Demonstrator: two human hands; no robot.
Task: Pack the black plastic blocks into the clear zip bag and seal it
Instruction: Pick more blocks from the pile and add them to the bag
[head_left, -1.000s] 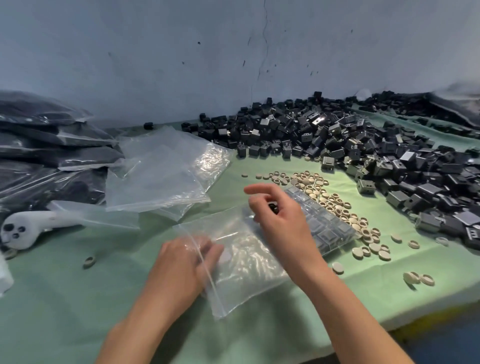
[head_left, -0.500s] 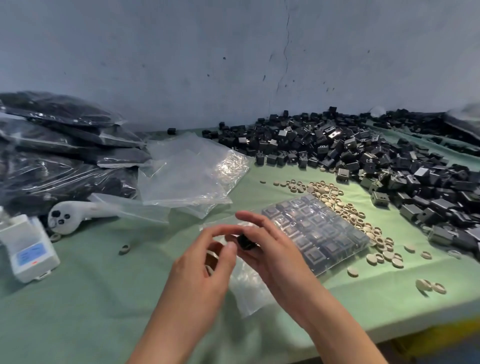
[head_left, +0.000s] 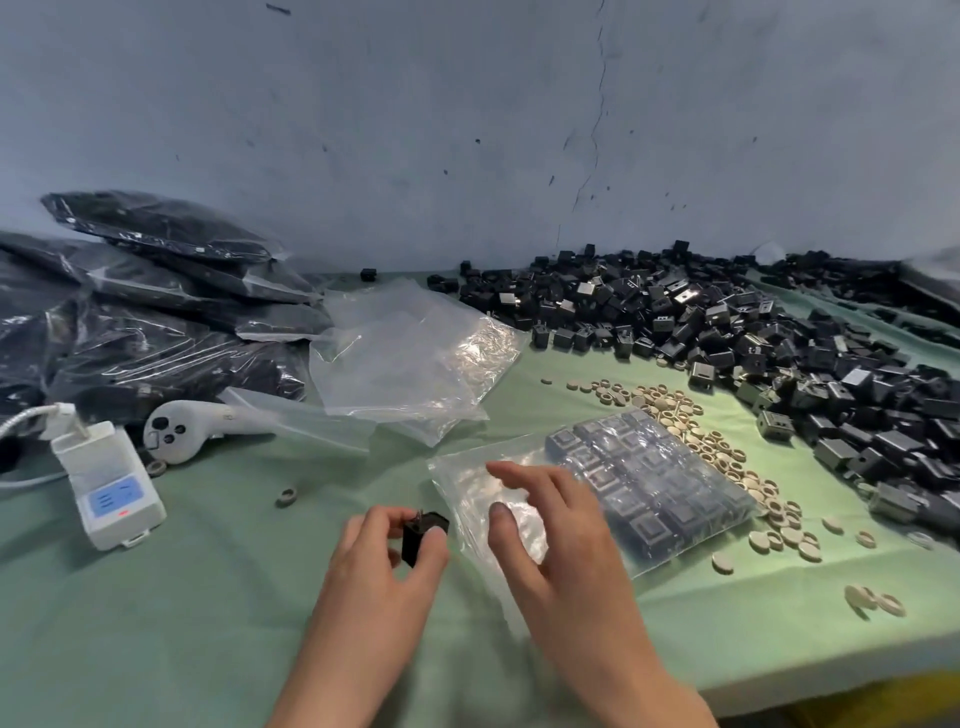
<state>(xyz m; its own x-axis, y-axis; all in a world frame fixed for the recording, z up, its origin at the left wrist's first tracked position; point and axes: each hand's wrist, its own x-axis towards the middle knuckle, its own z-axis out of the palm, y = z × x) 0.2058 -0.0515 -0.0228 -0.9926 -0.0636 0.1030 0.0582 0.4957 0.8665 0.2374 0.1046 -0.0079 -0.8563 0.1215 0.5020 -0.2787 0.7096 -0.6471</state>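
A clear zip bag lies flat on the green cloth, its far half filled with neat rows of black plastic blocks. My left hand pinches one loose black block between thumb and fingers, just left of the bag's near end. My right hand hovers over the bag's empty near half, fingers spread, holding nothing. A large heap of loose black blocks covers the table's back right.
Several beige rings lie scattered right of the bag. Empty clear bags sit behind it. Packed bags of blocks are stacked at left, beside a white handheld device and a white box with a blue screen.
The block passed from my right hand to my left, which moved left of the bag. My right hand let go and spread open above the bag. The view tilted upward.
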